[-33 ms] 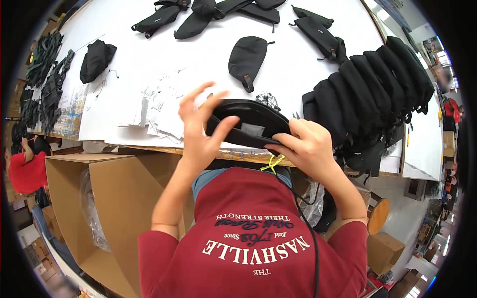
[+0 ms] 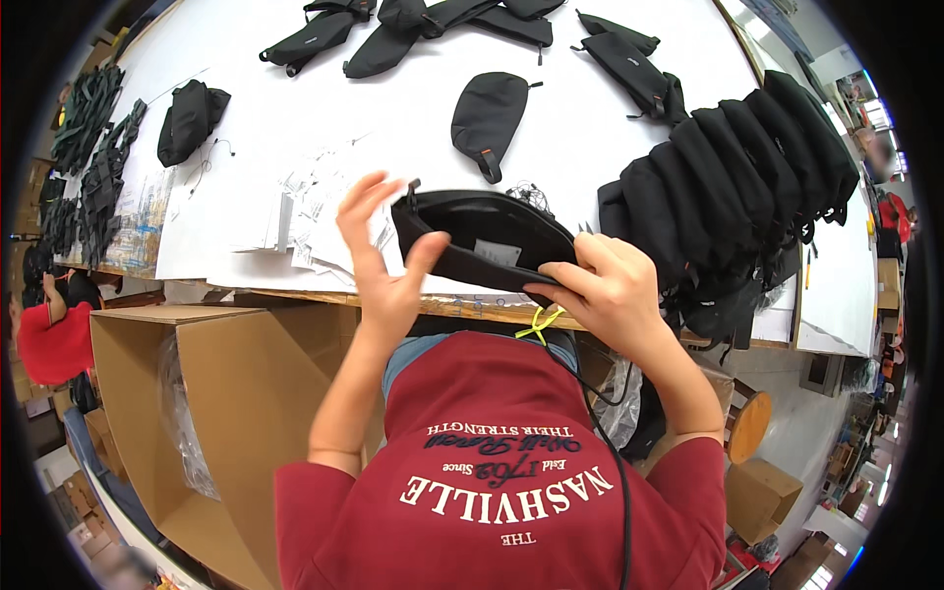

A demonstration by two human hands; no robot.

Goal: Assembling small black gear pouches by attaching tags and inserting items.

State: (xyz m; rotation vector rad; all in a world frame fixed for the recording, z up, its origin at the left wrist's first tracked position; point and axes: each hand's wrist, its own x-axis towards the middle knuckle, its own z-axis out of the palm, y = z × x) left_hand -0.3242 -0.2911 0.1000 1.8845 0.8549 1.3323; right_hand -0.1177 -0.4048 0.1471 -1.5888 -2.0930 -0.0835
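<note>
I hold a black pouch [image 2: 482,236] above the near edge of the white table [image 2: 295,88]. Its opening is turned toward me, and a small pale label shows inside. My left hand [image 2: 379,265] holds the pouch's left end, thumb pressed on the near lip and fingers spread behind it. My right hand [image 2: 605,290] grips the right end, fingers curled over the lip. A yellow tie [image 2: 539,323] hangs just below my right hand.
A row of finished black pouches [image 2: 728,167] stands at the right. A single pouch [image 2: 487,113] and more black bags [image 2: 324,34] lie farther back. Papers [image 2: 305,211] and dark straps [image 2: 84,128] lie left. An open cardboard box [image 2: 138,393] stands below, beside a person in red [image 2: 49,344].
My left hand's fingers have lifted off the pouch's top and spread apart, leaving the thumb on the lip. The pouch's opening shows wider.
</note>
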